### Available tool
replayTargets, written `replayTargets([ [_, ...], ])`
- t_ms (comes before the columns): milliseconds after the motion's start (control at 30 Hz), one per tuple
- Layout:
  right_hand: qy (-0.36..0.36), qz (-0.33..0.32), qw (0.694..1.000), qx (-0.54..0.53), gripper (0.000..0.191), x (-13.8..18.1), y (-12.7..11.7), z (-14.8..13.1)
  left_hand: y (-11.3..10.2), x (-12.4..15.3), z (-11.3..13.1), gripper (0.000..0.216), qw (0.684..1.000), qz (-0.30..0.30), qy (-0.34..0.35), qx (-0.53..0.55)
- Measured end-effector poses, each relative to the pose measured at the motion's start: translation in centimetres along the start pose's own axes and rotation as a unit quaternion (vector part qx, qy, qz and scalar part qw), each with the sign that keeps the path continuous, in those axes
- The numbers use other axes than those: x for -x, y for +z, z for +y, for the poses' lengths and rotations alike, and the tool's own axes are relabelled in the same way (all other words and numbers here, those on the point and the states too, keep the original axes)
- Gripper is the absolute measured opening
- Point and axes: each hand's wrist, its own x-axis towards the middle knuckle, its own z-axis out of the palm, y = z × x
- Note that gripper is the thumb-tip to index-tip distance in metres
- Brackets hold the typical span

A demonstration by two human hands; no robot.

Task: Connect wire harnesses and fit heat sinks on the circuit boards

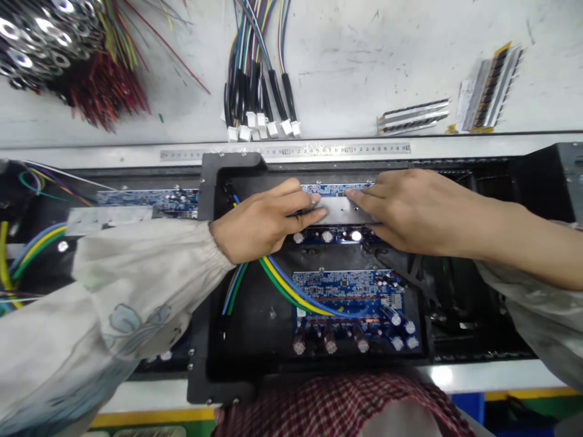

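A flat silver metal plate (pixel 341 211) lies lengthwise over the upper blue circuit board (pixel 334 189) inside a black metal housing (pixel 255 352). My left hand (pixel 266 221) pinches the plate's left end between thumb and fingers. At its right end, my right hand (pixel 410 209) grips the plate, with some fingertips hidden behind it. Several capacitors show below the plate's lower edge. Nearer me, a second blue circuit board (pixel 341 285) sits in the same housing. Blue, yellow and green wires (pixel 291 290) run from under my left wrist to this lower board.
Behind the housing, a steel ruler (pixel 291 151) lies along the rail. Cables with white connectors (pixel 259 118), ring-terminal wires (pixel 50 48) and metal strips of components (pixel 492 88) lie on the white bench. Another housing with a board (pixel 146 197) stands to the left.
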Motion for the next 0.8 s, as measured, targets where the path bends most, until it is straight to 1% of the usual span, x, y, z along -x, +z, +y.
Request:
replayTargets([
  [67,0.015,-0.007,1.0,0.006,0.034,-0.4,-0.3,-0.1,0.0,-0.1,0.0,0.04,1.0,0.003,0.001,0.001],
  [133,0.01,0.0,1.0,0.003,0.03,-0.5,-0.2,0.0,0.0,-0.1,0.0,0.04,1.0,0.001,-0.004,0.003],
  [267,-0.019,0.024,0.999,-0.023,0.032,-0.1,0.6,0.7,-0.1,0.1,0.2,0.041,0.999,-0.009,-0.035,0.017],
  [400,-0.029,0.029,0.999,-0.025,0.034,0.0,1.0,1.1,-0.3,0.1,0.4,0.041,0.997,-0.027,-0.061,0.038],
  [533,-0.048,0.041,0.998,-0.024,0.035,0.0,1.0,1.0,-0.2,0.1,0.2,0.041,0.998,-0.016,-0.05,0.025],
  [700,-0.003,0.052,0.998,-0.019,0.039,0.1,1.4,0.4,0.0,-0.1,-0.1,0.043,1.0,0.0,-0.02,-0.004],
  [800,-0.006,0.056,0.998,-0.011,0.039,0.2,1.5,0.1,0.1,-0.2,0.0,0.042,0.999,0.024,-0.017,-0.017],
])
